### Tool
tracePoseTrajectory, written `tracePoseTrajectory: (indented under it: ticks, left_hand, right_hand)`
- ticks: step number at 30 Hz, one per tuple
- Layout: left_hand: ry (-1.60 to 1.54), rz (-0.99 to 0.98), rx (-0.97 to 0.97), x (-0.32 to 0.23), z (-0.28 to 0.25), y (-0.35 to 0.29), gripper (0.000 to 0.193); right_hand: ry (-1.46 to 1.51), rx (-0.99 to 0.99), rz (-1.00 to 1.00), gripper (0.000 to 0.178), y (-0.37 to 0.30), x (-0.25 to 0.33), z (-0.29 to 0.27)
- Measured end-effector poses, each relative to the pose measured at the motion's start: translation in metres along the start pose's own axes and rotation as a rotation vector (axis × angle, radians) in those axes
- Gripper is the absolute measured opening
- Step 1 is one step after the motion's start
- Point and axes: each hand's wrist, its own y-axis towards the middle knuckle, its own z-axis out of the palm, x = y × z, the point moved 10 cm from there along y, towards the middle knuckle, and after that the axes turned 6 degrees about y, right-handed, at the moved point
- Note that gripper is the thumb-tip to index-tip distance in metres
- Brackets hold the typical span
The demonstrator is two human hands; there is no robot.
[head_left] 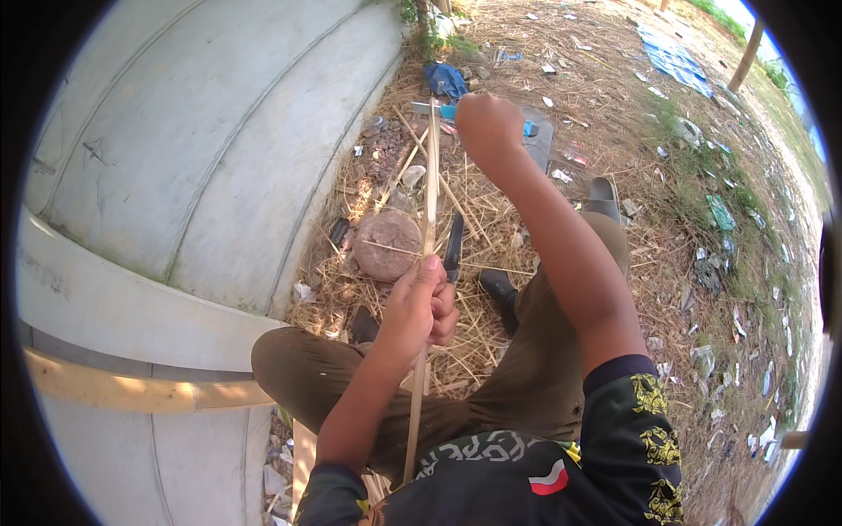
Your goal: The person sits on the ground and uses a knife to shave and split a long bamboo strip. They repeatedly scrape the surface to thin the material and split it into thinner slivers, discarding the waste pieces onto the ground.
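My left hand (419,302) is closed round a long, pale strip of split wood, perhaps bamboo (431,188), which runs from my lap away from me. At the strip's far end, my right hand (488,127) is closed on the blue handle of a knife (449,112). Its blade lies across the strip, apparently touching it. Just beyond my left fingers is a black handle-like object (453,245), whose full shape I cannot make out. A round brown block (387,244), stone or wood, sits on the ground left of the strip.
A pale panelled wall (219,131) rises on my left, with a bamboo pole (140,381) along it. Straw, shavings and litter cover the ground. Farther off lie a blue bundle (446,81) and a blue sheet (674,60). A grey sandal (602,197) is near my right knee.
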Motion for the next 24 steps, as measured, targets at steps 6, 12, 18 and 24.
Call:
tracePoseTrajectory:
  ticks: [6,12,18,24]
  left_hand:
    - [0.134,0.058,0.434,0.023,0.088,-0.073,0.035]
    - [0.006,0.046,0.104,0.016,-0.011,-0.018,0.034]
    - [0.155,0.335,-0.146,-0.026,-0.035,-0.018,0.029]
    - [0.109,0.383,-0.162,-0.030,-0.064,-0.013,0.028]
  right_hand:
    - [0.266,0.058,0.542,0.022,0.029,-0.195,0.030]
    - [0.428,0.113,0.243,0.030,-0.018,-0.054,-0.008]
    - [0.273,-0.043,-0.263,0.021,-0.063,0.046,-0.006]
    - [0.214,-0.067,-0.471,0.016,-0.089,0.084,0.012]
